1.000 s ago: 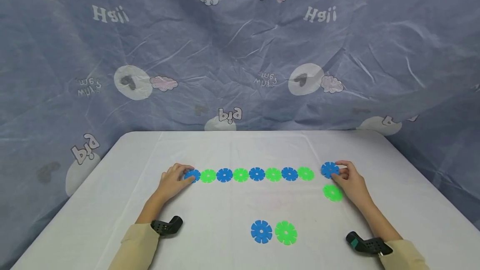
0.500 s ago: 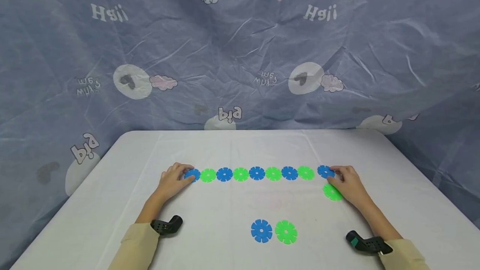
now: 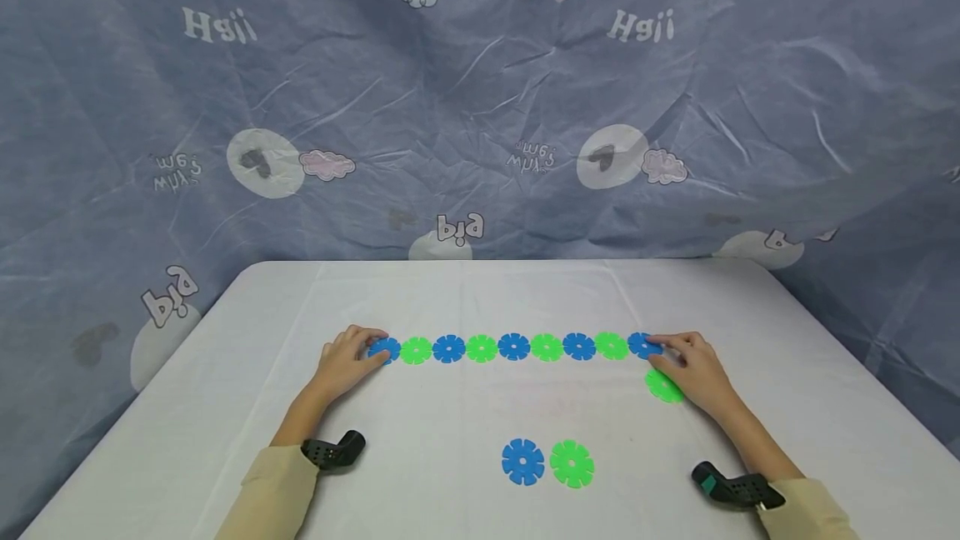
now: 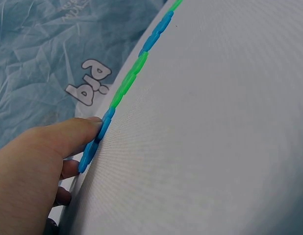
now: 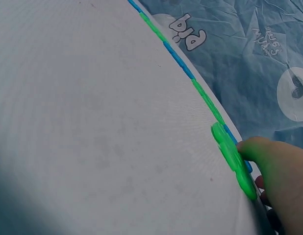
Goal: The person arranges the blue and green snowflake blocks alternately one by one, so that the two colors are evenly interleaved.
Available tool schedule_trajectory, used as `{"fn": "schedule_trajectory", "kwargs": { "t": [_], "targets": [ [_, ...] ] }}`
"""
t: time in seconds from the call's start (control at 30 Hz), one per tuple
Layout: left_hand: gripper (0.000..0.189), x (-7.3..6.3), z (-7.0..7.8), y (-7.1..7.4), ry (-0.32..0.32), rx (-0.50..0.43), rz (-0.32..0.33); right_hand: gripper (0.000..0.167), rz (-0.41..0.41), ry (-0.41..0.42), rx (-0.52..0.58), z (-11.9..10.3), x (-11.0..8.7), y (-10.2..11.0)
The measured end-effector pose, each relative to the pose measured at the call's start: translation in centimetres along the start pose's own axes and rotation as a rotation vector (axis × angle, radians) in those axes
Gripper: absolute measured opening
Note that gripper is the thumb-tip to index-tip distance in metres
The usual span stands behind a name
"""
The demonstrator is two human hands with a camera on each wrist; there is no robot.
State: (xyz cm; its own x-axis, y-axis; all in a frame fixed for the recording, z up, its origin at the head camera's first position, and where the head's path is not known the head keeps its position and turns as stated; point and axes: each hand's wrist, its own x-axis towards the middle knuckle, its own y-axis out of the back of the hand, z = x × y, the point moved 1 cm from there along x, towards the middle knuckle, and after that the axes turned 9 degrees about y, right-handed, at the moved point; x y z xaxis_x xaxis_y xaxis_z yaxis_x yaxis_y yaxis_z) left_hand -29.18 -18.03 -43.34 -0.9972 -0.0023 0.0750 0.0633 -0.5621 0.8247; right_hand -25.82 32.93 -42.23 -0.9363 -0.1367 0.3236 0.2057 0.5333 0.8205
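Observation:
A row of blue and green notched plastic discs lies flat across the table, in alternating colours. My left hand (image 3: 347, 365) holds the blue disc (image 3: 385, 350) at the row's left end, thumb on the near edge and fingers at the far side; in the left wrist view that thumb (image 4: 85, 132) touches it. At the right end my right hand (image 3: 696, 369) pinches another blue disc (image 3: 642, 346), which sits against the last green disc (image 3: 612, 346). A loose green disc (image 3: 662, 387) lies just below the right hand, partly covered by it, and blocks part of the right wrist view.
Nearer the front, a blue disc (image 3: 522, 462) and a green disc (image 3: 572, 464) lie side by side on the white table (image 3: 435, 415). Behind the table's back edge hangs a blue-grey patterned curtain (image 3: 450, 107).
My right hand has slid the blue disc leftward until it meets the green disc at the row's end. The left hand has stayed on its disc.

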Motion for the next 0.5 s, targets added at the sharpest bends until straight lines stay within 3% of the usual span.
{"fn": "schedule_trajectory", "kwargs": {
  "t": [0.2,0.5],
  "targets": [
    [0.041,-0.1,0.1,0.1,-0.006,0.003,0.002,0.040,-0.012,-0.005,0.017,-0.3,-0.1,0.2],
    [0.042,-0.1,0.1,0.0,-0.003,0.000,0.003,0.043,-0.168,-0.018,0.118,0.5,-0.3,2.0]
  ]
}}
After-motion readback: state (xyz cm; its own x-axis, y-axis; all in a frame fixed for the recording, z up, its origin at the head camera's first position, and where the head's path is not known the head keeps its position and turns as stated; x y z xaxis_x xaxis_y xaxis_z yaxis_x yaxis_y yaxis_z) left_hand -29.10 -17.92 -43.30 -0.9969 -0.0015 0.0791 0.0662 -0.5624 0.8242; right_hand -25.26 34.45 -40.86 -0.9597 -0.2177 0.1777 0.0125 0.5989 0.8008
